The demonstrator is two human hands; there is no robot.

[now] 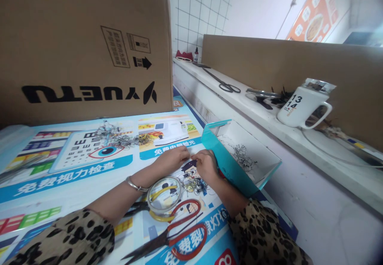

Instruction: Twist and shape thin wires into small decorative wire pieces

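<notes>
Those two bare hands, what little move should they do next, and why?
Maybe the bare right hand should ease gently away from the bare left hand, toward the open teal-and-white box. The hands nearly meet, though anything pinched there is too small to make out, and the box beside them holds a tangle of thin grey wiry strands.

Leopard-print sleeves (263, 233), red-handled scissors (168, 235), silvery wire (243, 158), teal box (226, 167) with white inside, brown carton (74, 46), white mug (295, 111)

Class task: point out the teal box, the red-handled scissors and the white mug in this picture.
Teal box (229, 169): head view, on its teal outer side wall.
Red-handled scissors (160, 241): head view, on the dark metal near the handles.
White mug (302, 107): head view, on its body.
</notes>
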